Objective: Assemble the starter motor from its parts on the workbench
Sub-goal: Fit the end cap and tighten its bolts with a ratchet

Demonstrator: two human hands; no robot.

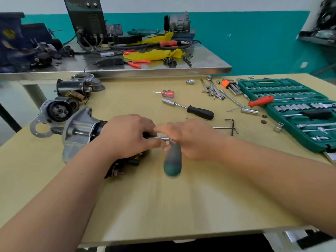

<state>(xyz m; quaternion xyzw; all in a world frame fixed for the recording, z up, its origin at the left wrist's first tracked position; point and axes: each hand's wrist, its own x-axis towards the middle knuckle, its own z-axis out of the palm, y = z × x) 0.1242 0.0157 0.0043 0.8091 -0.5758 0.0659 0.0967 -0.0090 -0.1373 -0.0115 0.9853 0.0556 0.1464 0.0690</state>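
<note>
The starter motor point(81, 131) lies on its side on the wooden workbench point(163, 197), its grey aluminium nose housing to the left and its dark body under my left hand point(127, 135). That hand grips the motor's body from above. My right hand point(189, 139) holds a ratchet wrench point(172, 159) near its head, its green handle blurred and pointing toward me. A chrome extension point(160, 137) runs from the wrench to the motor's end, between my two hands. Black terminals point(120, 170) of the solenoid show below my left wrist.
More starter parts point(58, 110) and a flanged housing point(41, 127) sit at the left edge. Screwdrivers point(198, 110), hex keys point(231, 126), loose sockets point(250, 111) and an open green socket set point(291, 106) lie to the right. A cluttered steel table point(127, 70) stands behind.
</note>
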